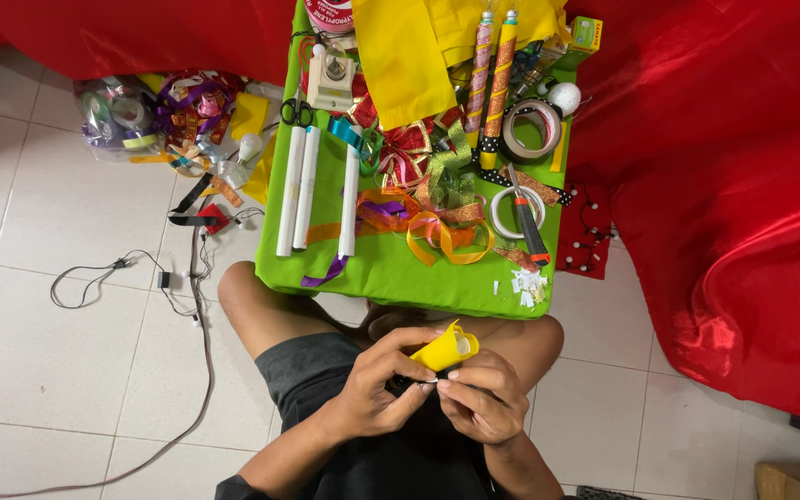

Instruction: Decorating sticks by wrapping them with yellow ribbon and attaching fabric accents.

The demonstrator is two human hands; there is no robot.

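Tiled floor (67, 352), green table (391, 268) beyond hands. Left hand (377, 393) and right hand (483, 400) pinch yellow paper roll (444, 350): likely light, crushable; hold by edges.

Both hands, left hand (372, 393) and right hand (485, 403), pinch a yellow paper roll (444, 351) over the lap

Three white tubes (307, 190) lying on the green table (391, 273). Two long decorated sticks (491, 79) near the top. Two tape rolls: one brown roll (531, 131), one thin white ring (517, 212). One pair of scissors (296, 112). One orange-handled cutter (531, 230). One small white ball (564, 96).
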